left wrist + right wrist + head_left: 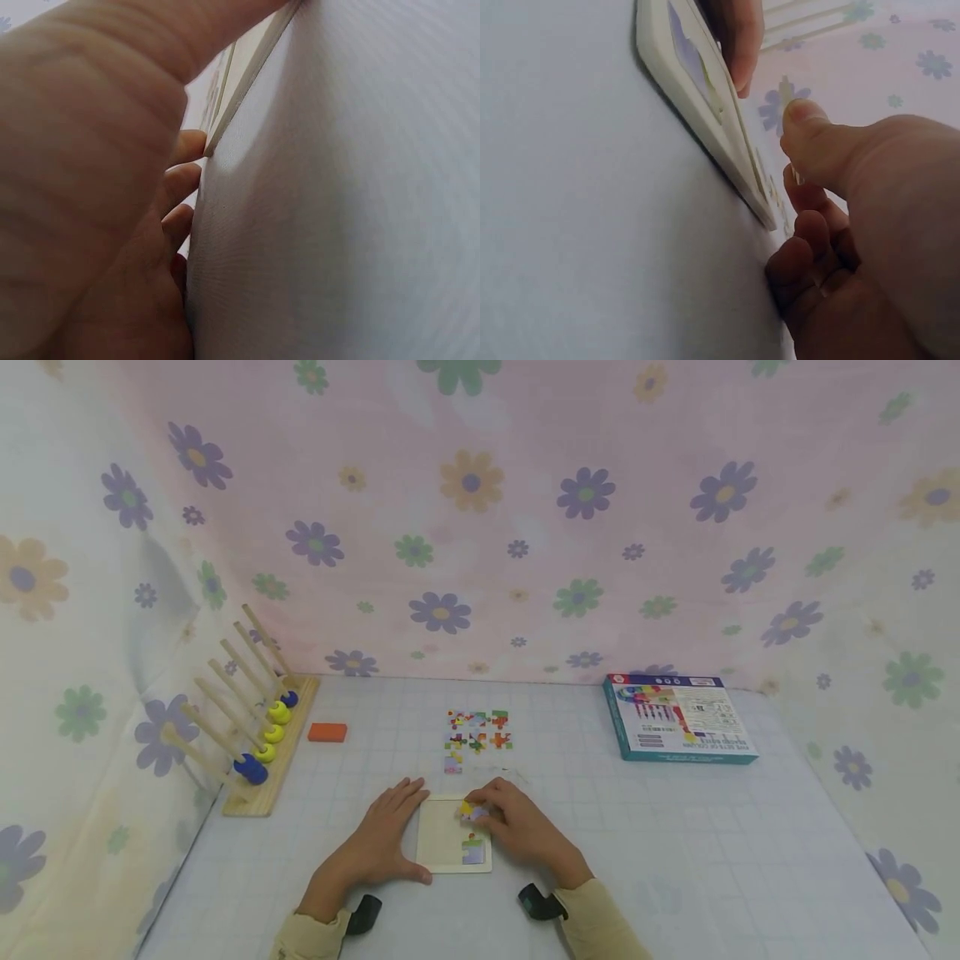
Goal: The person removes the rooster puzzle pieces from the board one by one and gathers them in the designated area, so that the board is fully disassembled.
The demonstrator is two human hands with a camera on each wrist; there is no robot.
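Observation:
My right hand pinches a jigsaw puzzle piece, yellow and lilac, between thumb and fingers. The piece hangs over the upper right part of a pale wooden puzzle tray; in the right wrist view it is edge-on and mostly hidden by the thumb. A lilac and green piece lies in the tray's lower right corner. My left hand rests with fingers spread along the tray's left side, its thumb by the near corner and index fingertip by the far one.
Beyond the tray several loose puzzle pieces lie in rows. An orange block is to their left. A wooden peg rack with blue and yellow beads stands at the left, and a flat toy box lies at the back right.

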